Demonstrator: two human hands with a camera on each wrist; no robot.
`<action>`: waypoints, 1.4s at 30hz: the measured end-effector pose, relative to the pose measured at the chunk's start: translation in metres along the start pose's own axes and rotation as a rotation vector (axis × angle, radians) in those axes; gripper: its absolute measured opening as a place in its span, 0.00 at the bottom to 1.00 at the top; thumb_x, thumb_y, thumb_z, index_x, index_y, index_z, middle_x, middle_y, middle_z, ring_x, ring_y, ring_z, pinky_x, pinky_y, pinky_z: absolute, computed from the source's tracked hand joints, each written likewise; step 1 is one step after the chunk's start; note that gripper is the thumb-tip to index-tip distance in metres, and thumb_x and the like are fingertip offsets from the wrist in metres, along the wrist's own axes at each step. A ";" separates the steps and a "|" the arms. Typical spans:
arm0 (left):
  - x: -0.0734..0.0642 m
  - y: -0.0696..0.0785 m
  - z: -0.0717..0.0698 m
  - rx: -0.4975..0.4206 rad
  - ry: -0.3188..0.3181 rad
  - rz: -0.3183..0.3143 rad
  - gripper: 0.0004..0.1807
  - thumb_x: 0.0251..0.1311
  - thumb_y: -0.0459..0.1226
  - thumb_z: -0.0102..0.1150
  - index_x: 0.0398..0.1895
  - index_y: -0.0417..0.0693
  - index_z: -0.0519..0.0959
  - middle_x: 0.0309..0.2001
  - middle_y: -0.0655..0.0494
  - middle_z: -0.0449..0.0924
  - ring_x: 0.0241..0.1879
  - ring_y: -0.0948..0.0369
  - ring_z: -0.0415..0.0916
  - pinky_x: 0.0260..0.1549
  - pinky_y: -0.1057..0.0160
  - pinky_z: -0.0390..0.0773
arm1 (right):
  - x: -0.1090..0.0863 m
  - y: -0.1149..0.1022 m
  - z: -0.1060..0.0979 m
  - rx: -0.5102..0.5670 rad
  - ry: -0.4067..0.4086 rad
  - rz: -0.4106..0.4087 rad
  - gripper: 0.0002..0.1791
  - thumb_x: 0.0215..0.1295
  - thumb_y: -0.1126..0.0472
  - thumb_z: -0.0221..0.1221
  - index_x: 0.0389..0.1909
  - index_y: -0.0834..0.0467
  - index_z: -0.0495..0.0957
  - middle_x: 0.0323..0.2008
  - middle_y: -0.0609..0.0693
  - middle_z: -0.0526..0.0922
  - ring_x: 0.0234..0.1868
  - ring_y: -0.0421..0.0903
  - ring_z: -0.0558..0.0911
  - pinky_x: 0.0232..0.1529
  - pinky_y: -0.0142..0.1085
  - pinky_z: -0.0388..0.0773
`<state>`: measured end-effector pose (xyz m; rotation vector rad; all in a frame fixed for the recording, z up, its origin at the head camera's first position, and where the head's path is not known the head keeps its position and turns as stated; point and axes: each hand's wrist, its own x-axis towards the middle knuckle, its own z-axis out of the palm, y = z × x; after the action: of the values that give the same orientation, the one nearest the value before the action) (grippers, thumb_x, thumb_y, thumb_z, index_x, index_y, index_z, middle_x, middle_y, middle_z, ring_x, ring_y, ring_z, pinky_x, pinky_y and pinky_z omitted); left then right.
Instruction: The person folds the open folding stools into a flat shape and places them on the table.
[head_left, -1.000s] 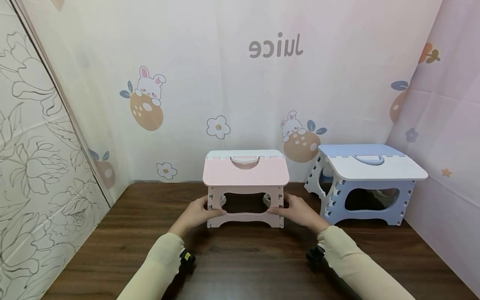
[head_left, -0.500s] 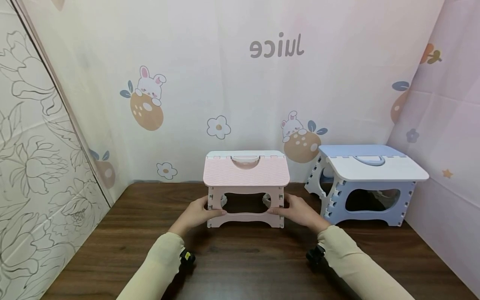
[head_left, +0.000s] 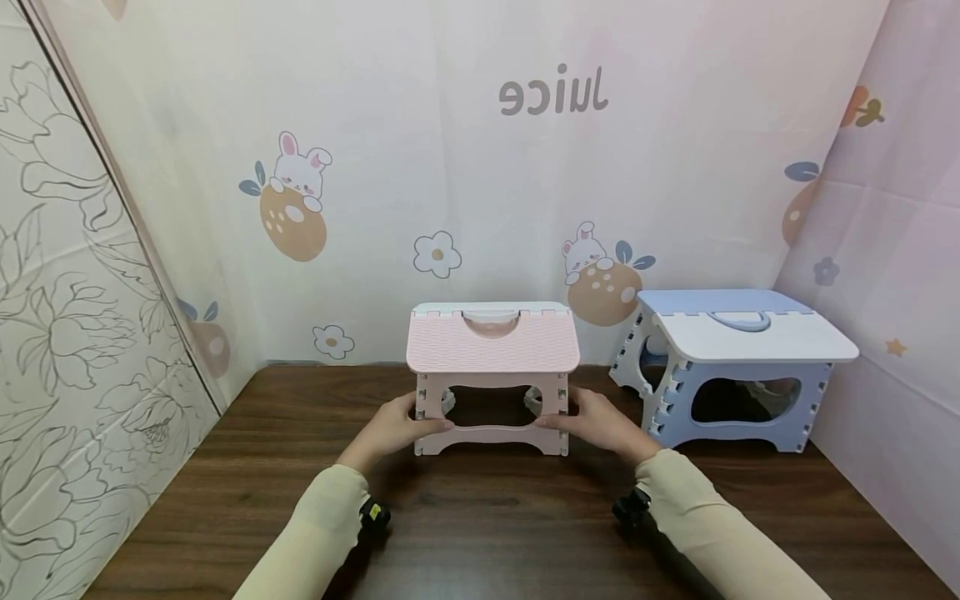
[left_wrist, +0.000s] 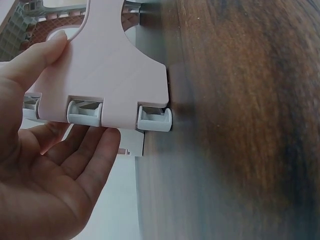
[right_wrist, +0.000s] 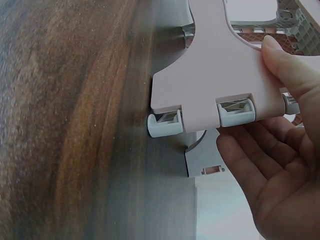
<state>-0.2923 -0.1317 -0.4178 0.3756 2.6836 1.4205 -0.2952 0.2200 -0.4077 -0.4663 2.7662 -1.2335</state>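
Observation:
A pink folding step stool (head_left: 492, 346) with a white back half and a white handle stands unfolded on the table, mid-view. My left hand (head_left: 392, 427) grips its left front leg, thumb across the front panel and fingers round the side. On the opposite leg, my right hand (head_left: 595, 422) holds on the same way. In the left wrist view the thumb of the left hand (left_wrist: 55, 165) lies on the pink panel (left_wrist: 100, 65) beside white hinge pieces. The right wrist view has the right hand (right_wrist: 280, 155) pinching the panel (right_wrist: 220, 75), its fingers partly hidden behind the hinged edge.
A larger blue and white folding stool (head_left: 750, 337) stands unfolded at the right, close to the right hand and the side curtain. The dark wooden table (head_left: 480, 533) meets a printed curtain (head_left: 375, 167) behind and a flower-patterned panel (head_left: 75, 292) at left.

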 end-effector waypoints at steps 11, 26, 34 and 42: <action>-0.001 0.002 -0.001 0.010 -0.011 0.018 0.32 0.55 0.53 0.72 0.60 0.47 0.78 0.54 0.52 0.82 0.51 0.53 0.79 0.51 0.44 0.76 | 0.002 0.001 -0.001 0.009 -0.010 -0.004 0.46 0.59 0.40 0.70 0.70 0.62 0.67 0.58 0.58 0.79 0.52 0.51 0.81 0.50 0.50 0.79; 0.001 0.001 0.000 0.013 -0.019 0.020 0.31 0.57 0.53 0.71 0.59 0.47 0.78 0.52 0.52 0.82 0.50 0.54 0.79 0.51 0.45 0.77 | 0.003 0.001 -0.002 0.011 -0.021 -0.005 0.46 0.60 0.40 0.69 0.71 0.60 0.65 0.60 0.59 0.77 0.53 0.51 0.81 0.52 0.52 0.78; 0.002 0.001 0.000 0.006 -0.020 0.016 0.30 0.57 0.52 0.71 0.58 0.47 0.79 0.51 0.53 0.83 0.50 0.54 0.79 0.51 0.45 0.77 | 0.003 -0.001 -0.004 0.014 -0.029 0.006 0.44 0.61 0.43 0.69 0.70 0.61 0.65 0.59 0.59 0.78 0.53 0.52 0.80 0.52 0.53 0.78; 0.004 0.000 0.000 0.002 -0.025 0.021 0.28 0.57 0.52 0.71 0.56 0.47 0.80 0.51 0.53 0.83 0.49 0.55 0.79 0.50 0.45 0.77 | 0.004 0.000 -0.005 0.020 -0.040 0.007 0.44 0.61 0.42 0.69 0.70 0.62 0.66 0.58 0.59 0.78 0.53 0.52 0.80 0.52 0.54 0.78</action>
<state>-0.2962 -0.1305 -0.4176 0.4199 2.6695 1.4084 -0.2995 0.2221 -0.4039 -0.4733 2.7173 -1.2351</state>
